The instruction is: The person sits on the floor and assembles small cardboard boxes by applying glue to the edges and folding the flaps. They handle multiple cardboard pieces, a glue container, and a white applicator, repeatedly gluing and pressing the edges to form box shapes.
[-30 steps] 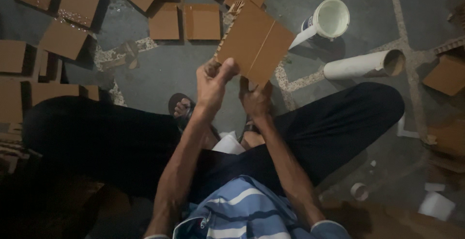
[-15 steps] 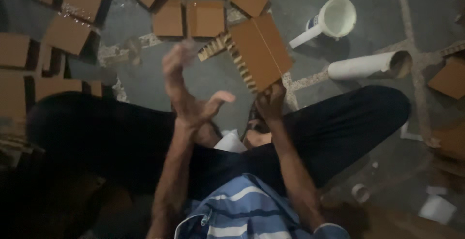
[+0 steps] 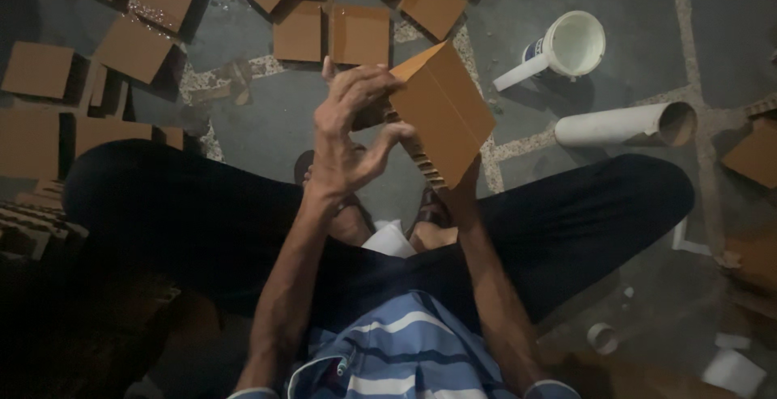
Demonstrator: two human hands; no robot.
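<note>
Cardboard fills the middle of the view: a brown corrugated cardboard piece (image 3: pixel 443 108), folded so that one flat face turns up and its fluted edge shows along the lower left, is held in the air above the person's crossed legs. The left hand (image 3: pixel 350 136) is against the piece's left edge, its fingers (image 3: pixel 356 87) curled over the upper corner and the thumb pressed on the side, so it grips the cardboard. The right hand (image 3: pixel 461 190) sits under the lower corner of the piece and is mostly hidden by it; it seems to hold the bottom, though how its fingers lie cannot be told. On the grey floor (image 3: pixel 267 128) beyond the knees, flat cardboard squares (image 3: pixel 332 33) lie scattered in rows, some with a pale speckled coating. To the right stand a white cup (image 3: pixel 573 44) with a handle, tipped so its mouth faces the camera, and just below it a white tube (image 3: pixel 625 125) lying on its side.
</note>
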